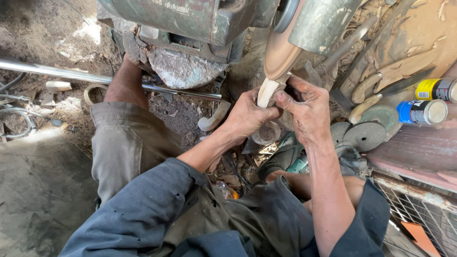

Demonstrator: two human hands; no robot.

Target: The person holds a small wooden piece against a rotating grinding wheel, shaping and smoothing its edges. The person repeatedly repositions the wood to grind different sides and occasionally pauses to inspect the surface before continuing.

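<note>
The big green-grey grinding machine fills the top of my view, bolted low over the dirt floor, with its round tan sanding disc hanging at its right end under a metal guard. A long shiny steel bar runs from the left edge across the floor and passes under the machine's base.

I sit on the floor with my legs spread either side of the machine, grey trousers and blue sleeves dusty. At the right edge a dusty wooden board carries several carved pale handles and a blade, with two spray cans lying just beside them, one yellow-topped, one blue. Below them, near my right hand, lie a few grey abrasive discs. A wire cage sits at the lower right corner.

My left hand and right hand meet right under the disc. Both have a tight grip on the pale wooden piece, left fingers wrapped round its lower part, right thumb and fingers pinching from the other side. The piece stands nearly upright, its top end touching the lower rim of the disc.

A curved pale handle blank lies on the floor just left of my left hand.
</note>
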